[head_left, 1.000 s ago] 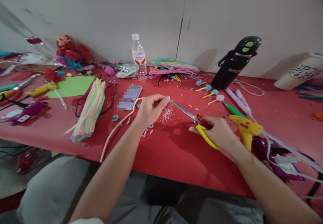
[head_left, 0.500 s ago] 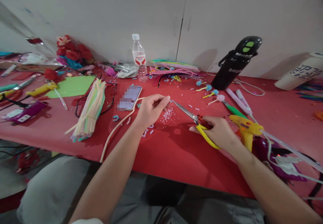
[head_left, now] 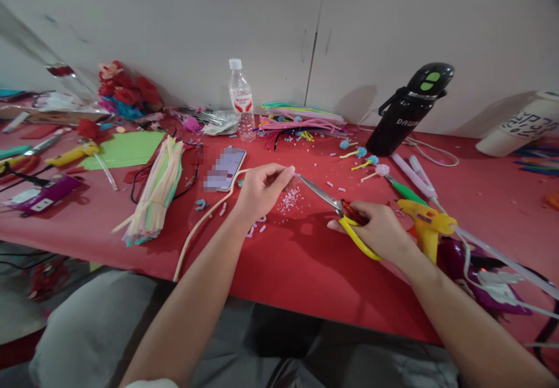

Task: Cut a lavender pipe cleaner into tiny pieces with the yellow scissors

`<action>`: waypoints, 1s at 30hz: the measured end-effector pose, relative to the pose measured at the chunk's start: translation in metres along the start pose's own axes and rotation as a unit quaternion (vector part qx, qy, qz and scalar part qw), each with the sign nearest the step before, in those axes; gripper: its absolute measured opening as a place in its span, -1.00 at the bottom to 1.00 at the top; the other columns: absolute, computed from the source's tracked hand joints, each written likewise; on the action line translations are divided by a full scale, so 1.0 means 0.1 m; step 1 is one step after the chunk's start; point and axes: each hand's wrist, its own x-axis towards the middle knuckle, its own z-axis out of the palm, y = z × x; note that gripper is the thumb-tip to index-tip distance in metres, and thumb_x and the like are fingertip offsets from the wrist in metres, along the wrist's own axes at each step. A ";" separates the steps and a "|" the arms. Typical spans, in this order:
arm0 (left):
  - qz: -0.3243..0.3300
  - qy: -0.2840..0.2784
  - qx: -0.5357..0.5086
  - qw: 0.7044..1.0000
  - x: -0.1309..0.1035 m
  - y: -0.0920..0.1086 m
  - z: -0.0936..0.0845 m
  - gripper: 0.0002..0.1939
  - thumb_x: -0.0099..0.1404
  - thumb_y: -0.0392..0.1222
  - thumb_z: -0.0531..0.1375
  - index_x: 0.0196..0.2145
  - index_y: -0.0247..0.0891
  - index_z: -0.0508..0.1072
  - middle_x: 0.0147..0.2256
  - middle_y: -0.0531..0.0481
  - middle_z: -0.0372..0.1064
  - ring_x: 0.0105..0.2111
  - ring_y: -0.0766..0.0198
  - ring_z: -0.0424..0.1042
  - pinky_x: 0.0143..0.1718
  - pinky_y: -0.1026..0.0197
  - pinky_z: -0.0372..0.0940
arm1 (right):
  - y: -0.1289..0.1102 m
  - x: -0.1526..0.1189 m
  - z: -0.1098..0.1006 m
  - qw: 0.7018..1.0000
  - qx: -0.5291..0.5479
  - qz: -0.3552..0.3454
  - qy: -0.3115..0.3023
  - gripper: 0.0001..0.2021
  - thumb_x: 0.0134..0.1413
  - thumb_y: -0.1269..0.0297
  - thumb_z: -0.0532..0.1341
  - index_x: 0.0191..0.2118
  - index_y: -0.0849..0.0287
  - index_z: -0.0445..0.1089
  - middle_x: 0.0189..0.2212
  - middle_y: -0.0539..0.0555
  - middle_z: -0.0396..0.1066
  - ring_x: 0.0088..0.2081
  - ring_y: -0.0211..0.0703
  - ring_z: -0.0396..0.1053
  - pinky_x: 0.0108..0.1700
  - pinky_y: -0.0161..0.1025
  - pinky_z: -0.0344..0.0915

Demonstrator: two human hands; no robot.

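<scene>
My left hand (head_left: 263, 189) is over the middle of the red table, thumb and forefinger pinched together. Whatever sits between those fingertips is too small to make out. Close by them is the blade tip of a pair of scissors (head_left: 323, 194) with yellow and red handles, gripped by my right hand (head_left: 379, 229). Its blades look closed or nearly so. Tiny lilac clippings (head_left: 289, 200) are scattered below the fingertips. Short lilac pieces (head_left: 262, 229) lie beside my left wrist. A long cream pipe cleaner (head_left: 195, 229) curves across the table and passes behind my left hand.
Left of my arm are a bundle of pale pipe cleaners (head_left: 156, 196) and a phone (head_left: 227, 169). A plastic bottle (head_left: 241, 102) and a black flask (head_left: 408, 111) stand at the back. On the right are a yellow glue gun (head_left: 425, 222) and small pompom-topped stems (head_left: 371, 161).
The scissor blades have closed slightly at the tip. A lilac bit seen at my left fingertips earlier no longer shows. Both hands stay almost in place.
</scene>
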 end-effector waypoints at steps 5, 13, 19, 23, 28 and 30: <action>-0.002 0.000 0.002 1.000 0.00 0.01 0.00 -0.69 0.30 -0.06 0.13 -0.46 -0.34 0.48 -0.52 -0.02 0.45 -0.52 0.40 0.40 -0.45 0.36 0.31 | -0.01 0.00 0.00 1.000 -0.004 0.003 -0.002 -0.43 -0.22 -0.17 0.32 -0.59 0.15 -0.01 -0.63 -0.12 -0.09 -0.54 -0.36 -0.13 -0.60 -0.38 -0.12; -0.004 -0.001 0.000 1.000 0.00 0.00 0.00 -0.68 0.31 -0.07 0.11 -0.47 -0.33 0.46 -0.53 -0.02 0.43 -0.53 0.42 0.39 -0.46 0.36 0.30 | 0.02 0.01 0.03 1.000 -0.017 0.003 0.004 -0.40 -0.22 -0.19 0.31 -0.60 0.15 -0.05 -0.63 -0.12 -0.14 -0.54 -0.36 -0.16 -0.59 -0.37 -0.14; -0.001 0.005 0.007 1.000 0.00 0.01 0.00 -0.68 0.30 -0.06 0.11 -0.48 -0.33 0.46 -0.54 -0.03 0.43 -0.53 0.41 0.38 -0.46 0.35 0.31 | -0.01 -0.01 0.02 1.000 -0.008 -0.002 0.007 -0.43 -0.19 -0.19 0.29 -0.59 0.15 -0.02 -0.63 -0.12 -0.11 -0.55 -0.36 -0.14 -0.59 -0.36 -0.14; -0.001 0.007 0.003 1.000 -0.01 0.00 0.00 -0.68 0.30 -0.05 0.12 -0.47 -0.33 0.46 -0.53 -0.02 0.43 -0.53 0.41 0.38 -0.46 0.34 0.30 | -0.03 -0.01 -0.01 1.000 -0.010 -0.002 0.015 -0.44 -0.18 -0.16 0.29 -0.59 0.15 -0.03 -0.65 -0.12 -0.09 -0.56 -0.36 -0.14 -0.59 -0.36 -0.15; -0.003 0.003 0.004 1.000 -0.01 0.01 0.00 -0.67 0.30 -0.03 0.11 -0.47 -0.32 0.46 -0.53 -0.02 0.42 -0.53 0.40 0.38 -0.47 0.34 0.30 | -0.03 0.00 -0.02 1.000 -0.012 0.007 0.009 -0.43 -0.19 -0.14 0.31 -0.59 0.14 -0.06 -0.64 -0.12 -0.12 -0.55 -0.35 -0.15 -0.59 -0.36 -0.15; -0.002 0.001 0.003 1.000 -0.01 0.02 0.00 -0.66 0.30 -0.03 0.11 -0.48 -0.32 0.45 -0.54 -0.02 0.42 -0.53 0.40 0.38 -0.47 0.34 0.30 | -0.02 0.00 -0.01 1.000 -0.012 0.011 0.006 -0.42 -0.21 -0.14 0.32 -0.59 0.14 -0.06 -0.63 -0.12 -0.13 -0.54 -0.35 -0.16 -0.58 -0.36 -0.15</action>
